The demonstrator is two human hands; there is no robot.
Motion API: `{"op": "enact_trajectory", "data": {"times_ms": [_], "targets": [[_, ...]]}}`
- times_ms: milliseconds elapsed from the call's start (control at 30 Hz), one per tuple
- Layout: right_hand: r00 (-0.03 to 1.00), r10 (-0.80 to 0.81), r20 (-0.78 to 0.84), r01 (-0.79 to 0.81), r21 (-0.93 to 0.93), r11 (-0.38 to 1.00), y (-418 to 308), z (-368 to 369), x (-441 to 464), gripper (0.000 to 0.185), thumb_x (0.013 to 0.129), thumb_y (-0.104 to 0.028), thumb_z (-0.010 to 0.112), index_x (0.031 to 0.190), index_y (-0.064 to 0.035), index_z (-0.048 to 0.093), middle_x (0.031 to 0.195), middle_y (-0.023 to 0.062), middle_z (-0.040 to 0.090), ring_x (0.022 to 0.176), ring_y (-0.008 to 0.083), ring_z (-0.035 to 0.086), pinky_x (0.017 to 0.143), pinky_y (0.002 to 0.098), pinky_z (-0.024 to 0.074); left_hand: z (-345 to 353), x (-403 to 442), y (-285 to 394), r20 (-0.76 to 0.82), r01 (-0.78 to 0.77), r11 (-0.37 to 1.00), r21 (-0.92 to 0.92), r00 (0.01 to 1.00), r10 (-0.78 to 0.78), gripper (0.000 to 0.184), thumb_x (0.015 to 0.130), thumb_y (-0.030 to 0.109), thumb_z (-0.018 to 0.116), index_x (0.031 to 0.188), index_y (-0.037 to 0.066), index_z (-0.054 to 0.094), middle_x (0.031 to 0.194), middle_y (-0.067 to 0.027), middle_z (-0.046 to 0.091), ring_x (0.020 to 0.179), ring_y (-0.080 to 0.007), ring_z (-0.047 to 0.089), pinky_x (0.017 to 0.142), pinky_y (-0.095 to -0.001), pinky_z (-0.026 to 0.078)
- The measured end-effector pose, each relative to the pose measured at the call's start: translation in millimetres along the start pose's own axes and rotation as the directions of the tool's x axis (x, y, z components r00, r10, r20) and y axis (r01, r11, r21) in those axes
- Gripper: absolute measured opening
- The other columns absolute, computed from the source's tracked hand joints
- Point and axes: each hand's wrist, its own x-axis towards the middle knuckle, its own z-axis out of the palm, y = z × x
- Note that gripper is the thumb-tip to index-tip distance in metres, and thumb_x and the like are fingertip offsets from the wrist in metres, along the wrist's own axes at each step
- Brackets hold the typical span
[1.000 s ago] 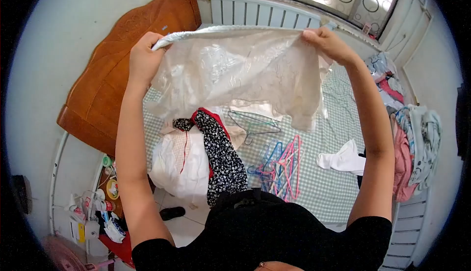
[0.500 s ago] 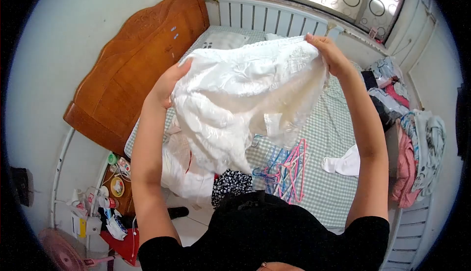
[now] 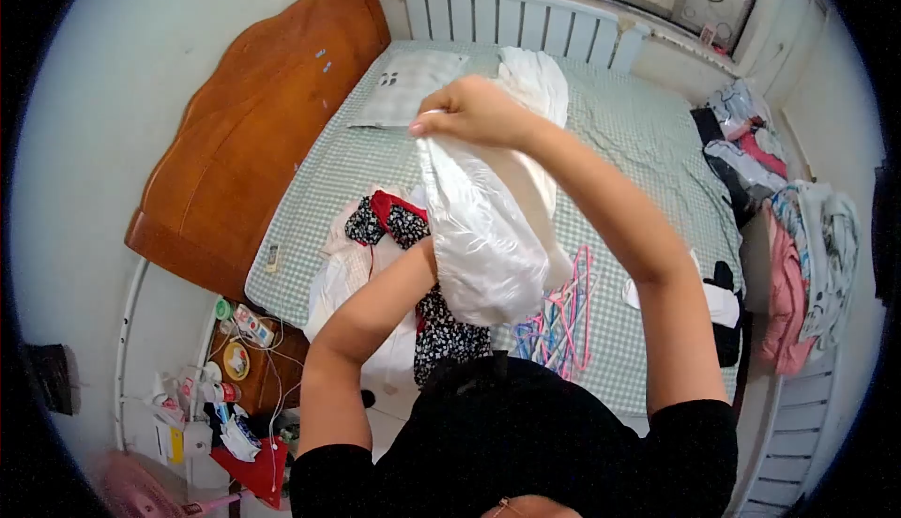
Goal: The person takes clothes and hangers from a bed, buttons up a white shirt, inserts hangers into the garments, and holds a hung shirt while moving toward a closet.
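A white, shiny cloth garment (image 3: 488, 246) hangs in front of me over the bed. My right hand (image 3: 465, 113) pinches its upper edge, with the fingers closed. The left forearm reaches in behind or inside the garment, and the cloth hides my left hand. Below and to the left lie a black floral garment with red trim (image 3: 450, 335) and pale clothes (image 3: 343, 274). Pink, blue and white hangers (image 3: 563, 316) rest on the checked bed sheet (image 3: 619, 190), just right of the garment.
A brown wooden headboard (image 3: 253, 143) stands at the left. On the bed are a pillow (image 3: 413, 86), a folded white cloth (image 3: 535, 82) and a white item (image 3: 718, 302). Clothes (image 3: 793, 274) hang at the right. A cluttered nightstand (image 3: 263, 368) is at lower left.
The garment was stretched wide between both hands; now it hangs narrower from my right hand, which has moved left. My left hand has moved down and gone out of sight at the cloth.
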Motion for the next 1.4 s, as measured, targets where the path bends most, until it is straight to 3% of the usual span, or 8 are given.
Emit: {"op": "enact_trajectory", "data": {"times_ms": [233, 333, 633, 833, 1033, 1267, 1367, 1400], "targets": [[0.892, -0.380, -0.243, 0.277, -0.371, 0.887, -36, 95, -36, 0.033, 0.070, -0.036, 0.068, 0.096, -0.0162, 0.066, 0.121, 0.0096, 0.051, 0.119, 0.0283, 0.041, 0.099, 0.0490, 0.0317, -17, 9, -1, 0.001, -0.190, 0.980, 0.055, 0.982, 0.190, 0.047, 0.095, 0.031, 0.036, 0.134, 0.006, 0.035, 0.132, -0.0122, 0.044, 0.120, -0.0253, 0.044, 0.103, -0.0394, 0.035], [0.950, -0.196, -0.243, 0.090, -0.386, 0.918, -44, 139, -78, 0.055, 0.073, -0.034, 0.065, 0.121, -0.0097, 0.052, 0.132, 0.0095, 0.043, 0.129, 0.0279, 0.032, 0.104, 0.0541, 0.0206, -27, 7, 2, -0.024, -0.247, 0.964, 0.102, 0.968, 0.250, 0.047, 0.095, 0.030, 0.036, 0.135, 0.006, 0.034, 0.134, -0.0123, 0.042, 0.121, -0.0254, 0.042, 0.104, -0.0394, 0.033], [0.922, -0.138, -0.360, 0.030, -0.290, 0.957, -20, 187, -135, 0.059, 0.073, -0.038, 0.066, 0.122, -0.0081, 0.052, 0.140, 0.0113, 0.035, 0.133, 0.0296, 0.027, 0.108, 0.0505, 0.0167, -41, -17, 11, -0.112, -0.389, 0.882, 0.265, 0.896, 0.429, 0.048, 0.095, 0.027, 0.035, 0.137, 0.005, 0.030, 0.138, -0.0128, 0.036, 0.126, -0.0258, 0.036, 0.107, -0.0392, 0.028], [0.772, 0.078, -0.631, -0.146, -0.056, 0.988, -1, 188, -140, 0.047, 0.076, -0.023, 0.068, 0.115, -0.0041, 0.050, 0.110, 0.0179, 0.049, 0.101, 0.0317, 0.047, 0.083, 0.0438, 0.0381, -45, -42, 15, -0.149, -0.434, 0.838, 0.331, 0.853, 0.500, 0.048, 0.094, 0.026, 0.034, 0.138, 0.005, 0.029, 0.140, -0.0130, 0.033, 0.129, -0.0260, 0.033, 0.109, -0.0392, 0.025], [0.888, 0.340, -0.310, -0.182, 0.442, 0.878, -10, 220, -148, 0.017, 0.084, -0.014, 0.059, 0.090, -0.0016, 0.050, 0.074, 0.0171, 0.056, 0.065, 0.0332, 0.056, 0.058, 0.0374, 0.0438, -72, -71, 16, -0.409, -0.119, 0.874, 0.471, 0.848, 0.336, 0.055, 0.095, 0.038, 0.031, 0.138, 0.004, 0.028, 0.141, -0.0138, 0.032, 0.130, -0.0276, 0.032, 0.109, -0.0407, 0.025], [0.957, -0.205, 0.205, 0.020, 0.659, 0.751, -73, 227, -155, 0.018, 0.080, -0.021, 0.064, 0.088, -0.0057, 0.058, 0.087, 0.0125, 0.060, 0.082, 0.0276, 0.058, 0.073, 0.0383, 0.0452, 42, -92, -45, -0.313, 0.155, 0.320, 0.935, 0.787, 0.532, 0.051, 0.091, 0.028, 0.045, 0.135, 0.004, 0.034, 0.135, -0.0124, 0.039, 0.124, -0.0242, 0.039, 0.105, -0.0373, 0.030], [0.891, -0.295, -0.346, 0.383, 0.219, 0.898, -75, 218, -146, 0.026, 0.076, -0.022, 0.067, 0.098, -0.0108, 0.062, 0.109, 0.0088, 0.057, 0.103, 0.0264, 0.053, 0.089, 0.0457, 0.0382, 74, -118, -66, -0.325, 0.319, 0.126, 0.939, 0.707, 0.629, 0.049, 0.090, 0.025, 0.047, 0.134, 0.004, 0.036, 0.134, -0.0122, 0.041, 0.122, -0.0237, 0.041, 0.104, -0.0363, 0.032], [0.940, -0.241, -0.239, 0.274, 0.115, 0.955, -64, 225, -146, 0.043, 0.071, -0.024, 0.069, 0.112, -0.0149, 0.059, 0.128, 0.0071, 0.047, 0.122, 0.0260, 0.041, 0.100, 0.0526, 0.0253, 81, -125, -72, -0.329, 0.364, 0.087, 0.927, 0.683, 0.653, 0.049, 0.090, 0.023, 0.048, 0.133, 0.004, 0.036, 0.133, -0.0122, 0.042, 0.121, -0.0235, 0.042, 0.103, -0.0360, 0.032]]}}
